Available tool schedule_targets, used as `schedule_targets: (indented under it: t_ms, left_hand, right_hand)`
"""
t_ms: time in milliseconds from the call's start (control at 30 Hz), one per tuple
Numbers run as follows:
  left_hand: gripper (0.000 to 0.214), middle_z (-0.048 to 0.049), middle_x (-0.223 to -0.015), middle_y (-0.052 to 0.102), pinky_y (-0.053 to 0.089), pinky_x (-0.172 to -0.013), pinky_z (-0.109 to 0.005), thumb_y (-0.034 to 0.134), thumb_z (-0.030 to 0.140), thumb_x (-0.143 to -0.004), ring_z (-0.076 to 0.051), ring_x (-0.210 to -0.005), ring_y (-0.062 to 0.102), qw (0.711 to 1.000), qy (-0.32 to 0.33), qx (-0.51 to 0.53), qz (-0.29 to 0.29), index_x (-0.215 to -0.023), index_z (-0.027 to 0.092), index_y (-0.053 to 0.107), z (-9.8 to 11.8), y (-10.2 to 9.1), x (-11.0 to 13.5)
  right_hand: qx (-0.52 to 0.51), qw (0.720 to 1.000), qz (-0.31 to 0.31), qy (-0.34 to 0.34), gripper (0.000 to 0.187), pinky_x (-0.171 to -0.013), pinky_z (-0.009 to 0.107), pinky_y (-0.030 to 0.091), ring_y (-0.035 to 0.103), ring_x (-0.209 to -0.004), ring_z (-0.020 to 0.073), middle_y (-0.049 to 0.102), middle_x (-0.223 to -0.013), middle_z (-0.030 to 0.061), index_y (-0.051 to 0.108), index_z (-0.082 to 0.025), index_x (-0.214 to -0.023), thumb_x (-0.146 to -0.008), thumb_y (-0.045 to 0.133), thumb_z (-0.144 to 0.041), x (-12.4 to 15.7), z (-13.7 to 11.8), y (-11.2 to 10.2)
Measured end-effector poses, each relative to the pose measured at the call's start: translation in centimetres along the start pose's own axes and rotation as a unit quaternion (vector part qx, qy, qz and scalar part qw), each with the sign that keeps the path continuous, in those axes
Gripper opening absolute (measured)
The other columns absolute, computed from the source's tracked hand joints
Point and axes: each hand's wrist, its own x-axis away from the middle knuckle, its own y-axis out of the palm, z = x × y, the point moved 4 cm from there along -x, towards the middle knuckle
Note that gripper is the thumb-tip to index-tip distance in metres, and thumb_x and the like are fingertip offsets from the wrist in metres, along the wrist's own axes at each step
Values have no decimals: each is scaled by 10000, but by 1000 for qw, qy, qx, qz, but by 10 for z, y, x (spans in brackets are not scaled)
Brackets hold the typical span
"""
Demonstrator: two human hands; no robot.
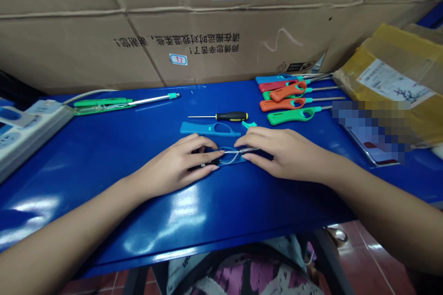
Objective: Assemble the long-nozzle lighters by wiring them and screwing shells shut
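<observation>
Between my hands lies an opened blue lighter casing half (232,161), with thin white wires (232,152) looping out of it. My left hand (185,161) is closed over its left end, fingertips on a black part (212,162) inside. My right hand (277,152) pinches the right end, around a thin metal rod (249,150); its exact hold is partly hidden. Just beyond my fingers rests the other blue casing half (207,129), and a small turquoise trigger piece (249,124) sits near my right fingers. Behind them is a black and yellow screwdriver (232,116).
Several coloured long-necked lighters (290,103) are piled at the back right, near a phone (370,140) and a yellow-taped package (398,69). An opened green lighter (104,105) and a white power strip (34,133) lie left. A cardboard box (145,50) stands behind the blue table (138,226).
</observation>
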Motion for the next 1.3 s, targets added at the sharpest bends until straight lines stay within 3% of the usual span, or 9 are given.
schedule_targets:
  t_ms: [133, 333, 767, 1100, 1300]
  left_hand:
    - [364, -99, -1220, 629, 507, -972, -359, 586, 255, -997, -205, -1111, 596, 1000, 2, -1, -2, -1357, 205, 613, 0, 1, 0]
    - [376, -111, -1214, 641, 514, -972, -369, 589, 242, -994, -215, -1106, 604, 1000, 19, -11, 5, -1365, 187, 608, 3, 0, 0]
    - [252, -94, -1110, 706, 554, -912, -345, 642, 266, -965, -200, -1022, 669, 999, 2, 15, 47, -1193, 182, 707, 1, -4, -2]
    - [132, -74, -1011, 730, 588, -835, -281, 656, 178, -944, -153, -915, 698, 990, -2, 7, 138, -1050, 154, 730, 4, -11, -2]
    - [175, -79, -1046, 744, 593, -874, -320, 619, 227, -974, -171, -958, 704, 996, 9, 9, 92, -1114, 187, 716, 5, -7, -3]
  right_hand:
    - [66, 998, 2, -12, 258, -630, 273, 385, 659, -919, 187, 670, -1092, 28, 658, -290, -1216, -1037, 478, -340, -2, -1, 6]
    - [67, 997, 43, -17, 225, -625, 271, 361, 660, -863, 163, 697, -1002, 10, 678, -242, -1073, -1039, 478, -339, -5, 0, 7]
    - [57, 998, -9, 3, 138, -592, 272, 307, 593, -750, 135, 683, -930, 10, 667, -210, -944, -961, 535, -247, 0, 1, -3]
    - [40, 999, 31, 9, 174, -593, 266, 338, 623, -758, 131, 704, -922, 11, 736, -218, -949, -945, 563, -238, -1, 6, 0]
    - [45, 998, 43, 9, 191, -604, 266, 365, 621, -738, 134, 708, -918, 19, 776, -234, -946, -930, 586, -244, 0, 7, -2]
